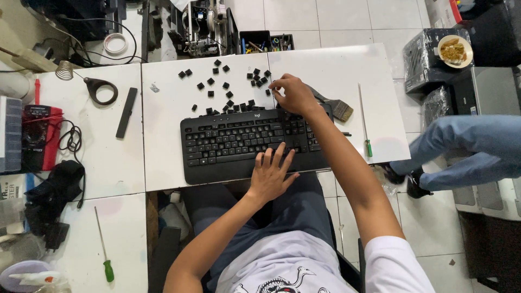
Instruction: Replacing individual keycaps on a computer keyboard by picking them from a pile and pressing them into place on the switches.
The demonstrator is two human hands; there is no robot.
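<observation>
left hand [269, 172] flat on keyboard [228, 141] | right hand [293, 93] pinching keycaps [259, 77]

We see a black plastic keyboard [255, 144], matt and a little shiny on its front edge. The small loose keycaps [225, 87] are black plastic too, smooth on top. They lie on a white table [336, 70] that looks smooth and a bit scuffed. The brush [337, 107] has soft pale bristles. The thin screwdriver [363, 116] has a shiny metal rod and a green plastic handle.
</observation>
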